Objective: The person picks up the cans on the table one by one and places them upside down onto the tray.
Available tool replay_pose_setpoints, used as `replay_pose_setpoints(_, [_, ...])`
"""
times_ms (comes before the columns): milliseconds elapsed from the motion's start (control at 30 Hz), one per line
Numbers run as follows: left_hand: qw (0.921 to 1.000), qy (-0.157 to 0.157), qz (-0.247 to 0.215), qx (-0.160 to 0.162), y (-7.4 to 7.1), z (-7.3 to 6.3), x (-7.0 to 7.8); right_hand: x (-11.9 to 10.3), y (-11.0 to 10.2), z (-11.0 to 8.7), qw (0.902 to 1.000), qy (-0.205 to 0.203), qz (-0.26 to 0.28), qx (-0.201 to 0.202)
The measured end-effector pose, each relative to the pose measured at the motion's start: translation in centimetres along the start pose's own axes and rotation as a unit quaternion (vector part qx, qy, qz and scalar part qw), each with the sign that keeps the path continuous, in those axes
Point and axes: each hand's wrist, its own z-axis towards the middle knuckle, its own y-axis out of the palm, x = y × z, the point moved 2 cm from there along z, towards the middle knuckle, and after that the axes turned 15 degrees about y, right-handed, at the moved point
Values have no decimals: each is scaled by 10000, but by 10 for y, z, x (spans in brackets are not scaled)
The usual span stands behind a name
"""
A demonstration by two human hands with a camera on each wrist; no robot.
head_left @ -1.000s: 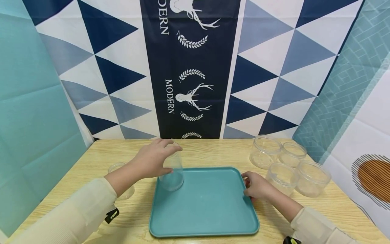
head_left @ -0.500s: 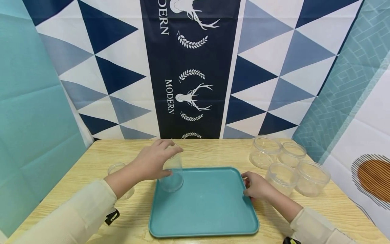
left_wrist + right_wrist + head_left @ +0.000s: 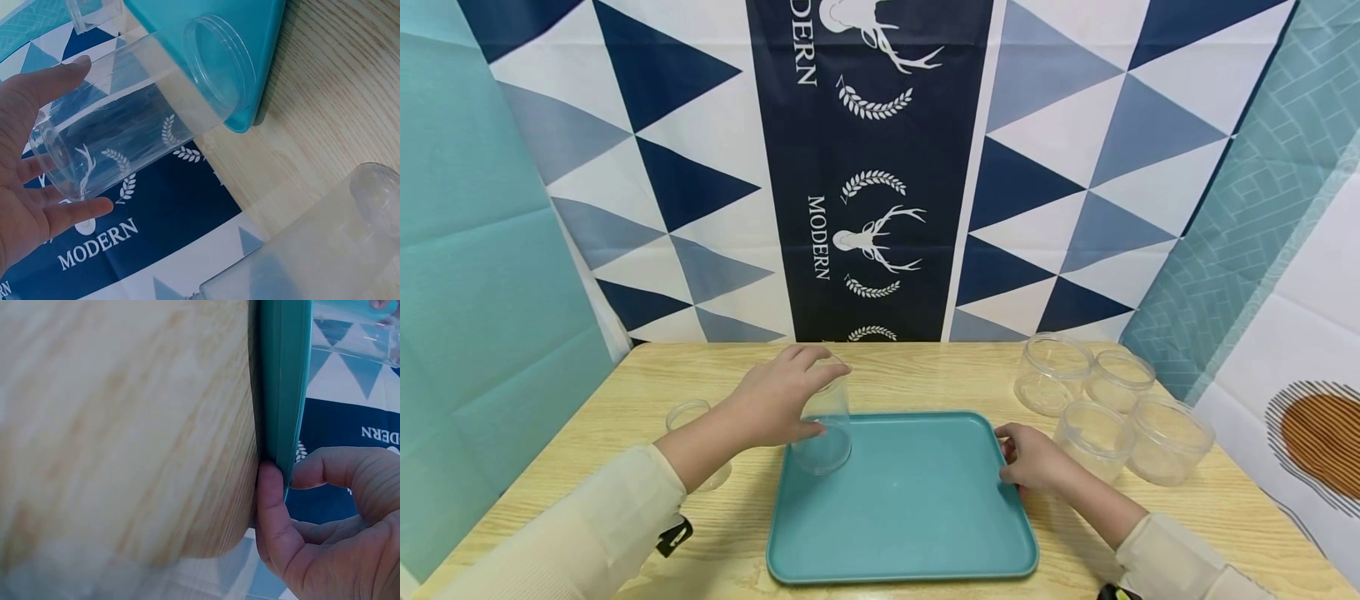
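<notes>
Left of centre in the head view, the left hand grips a clear jar (thumb on one side, fingers on the other), its lower end over the upper-left corner of the teal tray. The right hand pinches the tray's right edge; clear tubs stand farther right.

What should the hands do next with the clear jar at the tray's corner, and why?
Probably ease the left hand off the clear jar: its base appears set on the far-left corner of the teal tray, while the right hand grips the tray's right edge.
</notes>
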Motion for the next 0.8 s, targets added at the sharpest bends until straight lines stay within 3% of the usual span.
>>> replay_pose_setpoints(500, [9998,109,69,155,-6,-5,3,-2,-1,-4,10000,-25,-59,-23])
replay_pose_setpoints(800, [9988,181,116,447,-9,-14,3,-2,-3,-6,9976,-362,-470,345])
